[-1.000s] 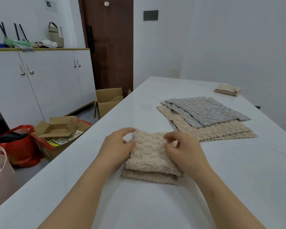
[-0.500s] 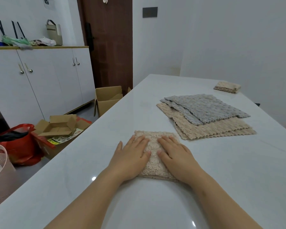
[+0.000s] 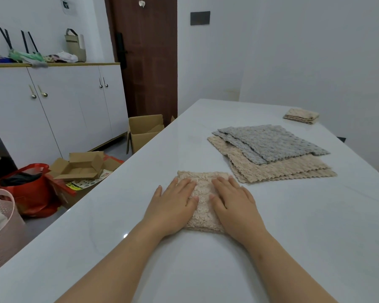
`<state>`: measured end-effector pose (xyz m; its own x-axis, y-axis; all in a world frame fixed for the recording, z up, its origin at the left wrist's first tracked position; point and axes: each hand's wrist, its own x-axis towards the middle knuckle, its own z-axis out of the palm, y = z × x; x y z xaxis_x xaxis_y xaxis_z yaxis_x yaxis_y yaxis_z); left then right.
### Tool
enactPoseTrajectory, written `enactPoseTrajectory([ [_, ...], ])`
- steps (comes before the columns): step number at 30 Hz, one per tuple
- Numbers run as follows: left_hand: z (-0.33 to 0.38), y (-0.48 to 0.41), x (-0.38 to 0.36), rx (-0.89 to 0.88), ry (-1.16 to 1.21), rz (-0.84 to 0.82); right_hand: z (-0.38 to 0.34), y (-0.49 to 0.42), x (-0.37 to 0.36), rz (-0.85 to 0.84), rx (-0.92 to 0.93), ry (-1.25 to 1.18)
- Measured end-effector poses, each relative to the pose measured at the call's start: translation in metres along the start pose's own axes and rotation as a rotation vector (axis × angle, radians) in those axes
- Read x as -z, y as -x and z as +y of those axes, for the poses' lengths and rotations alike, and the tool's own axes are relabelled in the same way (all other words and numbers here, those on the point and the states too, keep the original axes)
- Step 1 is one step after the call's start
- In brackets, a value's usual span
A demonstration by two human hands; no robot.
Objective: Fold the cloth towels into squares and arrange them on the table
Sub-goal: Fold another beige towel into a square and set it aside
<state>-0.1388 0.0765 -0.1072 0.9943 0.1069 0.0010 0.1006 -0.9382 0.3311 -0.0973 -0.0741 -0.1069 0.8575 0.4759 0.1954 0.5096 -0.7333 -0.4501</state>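
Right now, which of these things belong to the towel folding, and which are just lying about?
Job: folded beige towel under left hand and right hand; unfolded grey towels; unfolded beige towels beneath them; far folded towel; table.
Lying about: open cardboard box; red bag; pink basket; white cabinet.

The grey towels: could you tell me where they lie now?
In the head view, the grey towels lie flat right of centre on the table, atop the unfolded beige towels, beyond the folded beige towel.

White walls (image 3: 293, 51), brown door (image 3: 144, 62), white cabinets (image 3: 64, 110) on the left, cardboard boxes (image 3: 143, 133) and a red bag (image 3: 34, 193) on the floor (image 3: 116, 149).
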Motion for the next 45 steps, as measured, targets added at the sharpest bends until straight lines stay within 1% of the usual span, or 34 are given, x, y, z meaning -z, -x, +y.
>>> enactPoseTrajectory([
  [3, -0.001, 0.003, 0.003, 0.009, 0.097, 0.028, 0.001, 0.005, 0.006, 0.101, -0.051, -0.075],
  [5, 0.0, 0.006, 0.008, 0.063, 0.199, 0.084, 0.003, 0.008, 0.008, 0.115, -0.124, -0.069],
  [6, 0.0, 0.007, 0.009, 0.106, 0.204, 0.12, 0.004, 0.008, 0.008, 0.105, -0.163, -0.043],
  [9, 0.0, 0.011, 0.012, 0.251, 0.069, 0.195, 0.003, 0.009, 0.011, 0.064, -0.244, 0.041],
  [12, 0.002, 0.01, 0.012, 0.338, 0.091, 0.173, -0.001, 0.008, 0.014, 0.061, -0.287, 0.105],
  [17, 0.0, 0.005, 0.019, 0.439, 0.214, 0.124, 0.001, 0.005, 0.016, 0.018, -0.419, 0.009],
  [20, -0.002, 0.004, 0.017, 0.431, 0.243, 0.145, 0.004, 0.002, 0.018, 0.015, -0.43, -0.065],
  [22, -0.004, 0.003, 0.013, 0.408, 0.283, 0.189, 0.005, 0.0, 0.017, 0.036, -0.407, -0.107],
  [26, -0.003, 0.005, 0.006, 0.332, 0.532, 0.313, 0.007, -0.001, 0.014, 0.099, -0.343, -0.199],
  [28, 0.0, 0.007, 0.004, 0.32, 0.597, 0.347, 0.009, 0.001, 0.012, 0.115, -0.325, -0.248],
  [30, 0.002, 0.009, 0.003, 0.335, 0.606, 0.361, 0.009, 0.003, 0.012, 0.11, -0.317, -0.252],
  [32, 0.004, 0.01, 0.004, 0.367, 0.599, 0.328, 0.009, 0.003, 0.014, 0.058, -0.333, -0.268],
  [34, 0.007, 0.009, 0.008, 0.424, 0.656, 0.266, 0.009, 0.003, 0.019, -0.03, -0.391, -0.338],
  [36, 0.014, 0.009, 0.017, 0.51, 0.794, 0.195, 0.007, 0.005, 0.025, -0.117, -0.458, -0.416],
  [37, 0.019, 0.009, 0.022, 0.555, 0.872, 0.165, 0.004, 0.007, 0.031, -0.137, -0.496, -0.518],
  [40, 0.034, 0.015, 0.038, 0.675, 1.064, 0.121, -0.008, 0.008, 0.056, -0.175, -0.671, -0.983],
  [41, 0.04, 0.018, 0.043, 0.701, 1.118, 0.115, -0.01, 0.007, 0.066, -0.2, -0.695, -1.071],
  [45, 0.063, 0.024, 0.058, 0.726, 1.301, 0.063, -0.012, 0.008, 0.098, -0.304, -0.686, -1.191],
])
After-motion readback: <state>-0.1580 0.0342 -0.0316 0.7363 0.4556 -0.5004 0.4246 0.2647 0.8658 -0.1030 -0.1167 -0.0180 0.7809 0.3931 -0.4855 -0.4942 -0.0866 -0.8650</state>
